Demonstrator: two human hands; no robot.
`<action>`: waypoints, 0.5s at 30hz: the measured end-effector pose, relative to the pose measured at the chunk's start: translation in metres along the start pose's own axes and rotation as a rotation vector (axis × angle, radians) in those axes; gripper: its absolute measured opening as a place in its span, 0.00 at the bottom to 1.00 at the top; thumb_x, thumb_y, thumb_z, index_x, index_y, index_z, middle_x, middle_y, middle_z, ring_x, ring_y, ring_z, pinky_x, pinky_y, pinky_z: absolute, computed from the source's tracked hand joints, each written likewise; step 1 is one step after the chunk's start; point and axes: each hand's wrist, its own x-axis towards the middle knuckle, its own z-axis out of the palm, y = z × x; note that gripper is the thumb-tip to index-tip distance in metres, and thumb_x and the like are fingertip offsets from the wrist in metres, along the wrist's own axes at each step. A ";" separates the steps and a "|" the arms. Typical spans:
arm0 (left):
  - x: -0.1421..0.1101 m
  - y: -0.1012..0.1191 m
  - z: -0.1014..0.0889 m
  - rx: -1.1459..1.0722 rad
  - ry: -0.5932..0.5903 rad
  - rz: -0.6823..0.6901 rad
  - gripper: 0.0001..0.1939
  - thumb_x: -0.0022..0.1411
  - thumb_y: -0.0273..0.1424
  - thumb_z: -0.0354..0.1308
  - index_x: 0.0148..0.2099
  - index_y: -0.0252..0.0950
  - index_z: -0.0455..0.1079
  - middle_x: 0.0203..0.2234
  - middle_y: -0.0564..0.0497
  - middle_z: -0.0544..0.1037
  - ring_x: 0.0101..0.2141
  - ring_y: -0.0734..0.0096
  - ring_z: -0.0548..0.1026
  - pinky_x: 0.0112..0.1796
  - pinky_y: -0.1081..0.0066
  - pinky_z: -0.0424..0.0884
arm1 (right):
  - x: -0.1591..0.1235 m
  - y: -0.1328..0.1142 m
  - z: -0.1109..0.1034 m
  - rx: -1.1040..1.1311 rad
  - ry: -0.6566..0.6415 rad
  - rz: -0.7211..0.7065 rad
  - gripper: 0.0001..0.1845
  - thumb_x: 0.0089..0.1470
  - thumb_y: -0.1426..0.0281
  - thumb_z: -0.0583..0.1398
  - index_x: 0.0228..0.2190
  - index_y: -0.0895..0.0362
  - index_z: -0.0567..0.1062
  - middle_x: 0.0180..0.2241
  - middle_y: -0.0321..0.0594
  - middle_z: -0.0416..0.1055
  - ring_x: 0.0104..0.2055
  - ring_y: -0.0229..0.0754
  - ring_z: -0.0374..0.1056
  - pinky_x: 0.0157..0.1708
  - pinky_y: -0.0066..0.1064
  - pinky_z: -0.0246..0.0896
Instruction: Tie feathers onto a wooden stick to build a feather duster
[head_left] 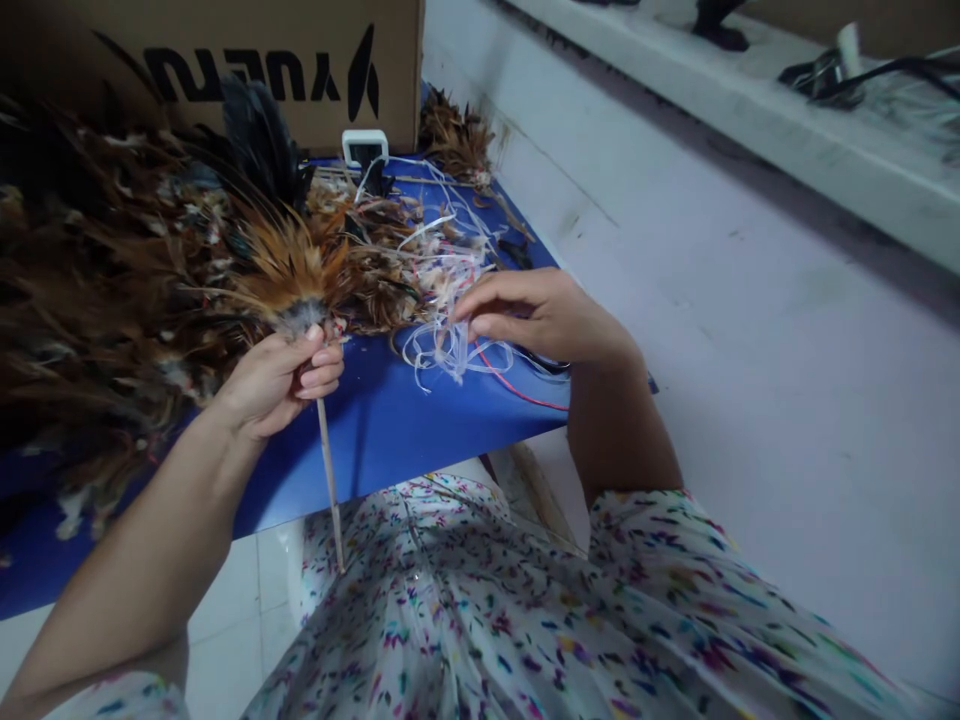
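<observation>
My left hand (289, 378) is closed around a feather duster. Its thin wooden stick (330, 480) points down toward my lap, and brown feathers with a grey base (289, 270) fan out above my fist, with tall black feathers (262, 135) behind them. My right hand (525, 312) is over a loose tangle of clear plastic strips (454, 350), thumb and fingertips drawn together on some of them. A red strand (517, 390) runs out from under that tangle across the blue tabletop (390, 420).
Heaps of brown feathers (112, 280) cover the table's left side. A printed cardboard box (285, 60) stands at the back, near a small white-framed device (365, 147). Another feather bundle (457, 140) lies by the wall. On the right, a ledge (750, 100) holds cords.
</observation>
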 end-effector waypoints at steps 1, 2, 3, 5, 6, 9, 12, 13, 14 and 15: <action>0.000 0.000 0.000 -0.001 -0.001 0.001 0.10 0.62 0.30 0.59 0.34 0.31 0.61 0.22 0.58 0.58 0.17 0.87 0.54 0.15 0.85 0.53 | -0.002 0.005 -0.003 -0.013 0.048 0.036 0.09 0.55 0.69 0.60 0.37 0.58 0.77 0.31 0.37 0.76 0.30 0.33 0.70 0.30 0.25 0.62; 0.000 0.000 0.000 -0.002 -0.003 0.002 0.09 0.62 0.30 0.58 0.35 0.31 0.61 0.21 0.58 0.58 0.17 0.87 0.54 0.15 0.85 0.53 | -0.005 0.012 -0.005 -0.043 0.111 0.086 0.10 0.55 0.70 0.60 0.39 0.59 0.77 0.30 0.37 0.75 0.28 0.33 0.69 0.29 0.25 0.61; -0.001 0.000 0.000 -0.004 -0.004 0.003 0.08 0.63 0.29 0.58 0.35 0.31 0.61 0.21 0.58 0.58 0.17 0.87 0.54 0.15 0.85 0.53 | -0.006 0.019 -0.007 -0.097 0.177 0.143 0.11 0.54 0.71 0.59 0.39 0.59 0.77 0.28 0.37 0.74 0.27 0.34 0.68 0.28 0.26 0.59; -0.001 0.000 -0.001 -0.008 -0.004 0.006 0.08 0.63 0.29 0.57 0.35 0.31 0.61 0.22 0.58 0.58 0.17 0.87 0.55 0.15 0.85 0.53 | -0.008 0.033 -0.009 -0.264 0.258 0.249 0.11 0.51 0.74 0.58 0.36 0.59 0.78 0.25 0.37 0.73 0.26 0.35 0.66 0.28 0.27 0.58; -0.001 0.000 -0.001 -0.012 -0.002 0.007 0.08 0.63 0.29 0.57 0.35 0.31 0.61 0.22 0.58 0.58 0.17 0.87 0.55 0.15 0.85 0.53 | -0.008 0.038 -0.008 -0.357 0.265 0.283 0.11 0.50 0.75 0.57 0.34 0.59 0.78 0.26 0.38 0.73 0.27 0.36 0.66 0.29 0.28 0.58; -0.001 0.001 -0.001 -0.020 0.002 0.005 0.08 0.63 0.29 0.57 0.35 0.31 0.62 0.21 0.58 0.59 0.17 0.87 0.55 0.15 0.85 0.53 | -0.007 0.048 0.000 -0.553 0.188 0.322 0.12 0.48 0.77 0.56 0.32 0.59 0.79 0.32 0.42 0.76 0.32 0.39 0.67 0.34 0.31 0.59; -0.001 0.001 0.000 -0.016 0.000 0.002 0.08 0.62 0.29 0.58 0.35 0.31 0.62 0.21 0.58 0.58 0.17 0.87 0.55 0.15 0.85 0.53 | -0.004 0.048 0.011 -0.631 0.085 0.357 0.15 0.50 0.77 0.54 0.35 0.58 0.79 0.36 0.43 0.77 0.35 0.41 0.68 0.35 0.32 0.58; -0.001 0.001 0.000 -0.015 0.001 0.004 0.08 0.62 0.29 0.58 0.35 0.31 0.62 0.21 0.58 0.58 0.17 0.87 0.54 0.15 0.85 0.53 | -0.002 0.048 0.014 -0.656 0.052 0.369 0.16 0.51 0.77 0.54 0.37 0.57 0.79 0.37 0.42 0.77 0.36 0.41 0.68 0.35 0.31 0.57; -0.001 0.001 0.001 -0.014 0.003 0.006 0.08 0.62 0.29 0.59 0.35 0.31 0.62 0.21 0.58 0.58 0.17 0.87 0.54 0.15 0.85 0.52 | -0.001 0.047 0.016 -0.684 0.023 0.373 0.17 0.51 0.77 0.54 0.39 0.57 0.78 0.39 0.43 0.76 0.37 0.42 0.68 0.34 0.31 0.57; -0.001 0.001 0.000 -0.015 0.002 0.010 0.08 0.62 0.29 0.59 0.35 0.31 0.62 0.21 0.58 0.58 0.17 0.87 0.54 0.15 0.85 0.52 | 0.001 0.047 0.018 -0.716 0.000 0.368 0.19 0.52 0.77 0.53 0.42 0.56 0.77 0.40 0.43 0.76 0.37 0.42 0.68 0.34 0.31 0.56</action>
